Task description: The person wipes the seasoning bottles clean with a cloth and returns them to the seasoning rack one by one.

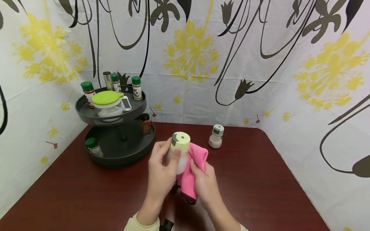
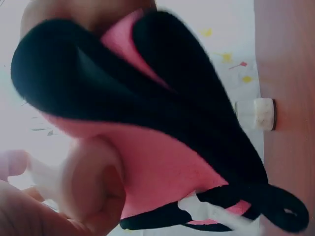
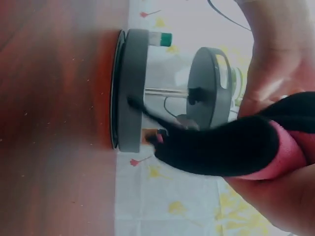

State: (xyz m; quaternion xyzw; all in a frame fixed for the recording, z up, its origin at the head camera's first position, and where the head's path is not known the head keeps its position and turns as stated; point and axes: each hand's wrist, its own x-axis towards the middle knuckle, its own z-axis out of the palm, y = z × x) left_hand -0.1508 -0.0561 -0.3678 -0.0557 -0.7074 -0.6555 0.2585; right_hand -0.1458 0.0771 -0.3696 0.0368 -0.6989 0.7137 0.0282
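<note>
My left hand [image 1: 160,173] holds a small clear shaker jar [image 1: 181,162] with a pale cap, fingers and thumb around its upper part. It tilts slightly above the table. A pink cloth [image 1: 188,183] with black edging lies against the jar's right side, pinched by my right hand [image 1: 206,183] with the thumb on top. Folds of the cloth [image 2: 162,152] fill much of the left wrist view, beside the jar's blurred base [image 2: 91,182]. In the right wrist view the cloth's black edge [image 3: 221,147] hangs from the right hand.
A second shaker jar [image 1: 216,138] with whitish contents stands at the table's back. To the left, a dark two-tier rack [image 1: 119,162] carries green-capped spice jars [image 1: 137,88], a brown jar [image 1: 145,124] and a green-lidded container [image 1: 107,98]. Patterned white sheeting [image 1: 162,64] surrounds the dark red table [image 1: 254,192].
</note>
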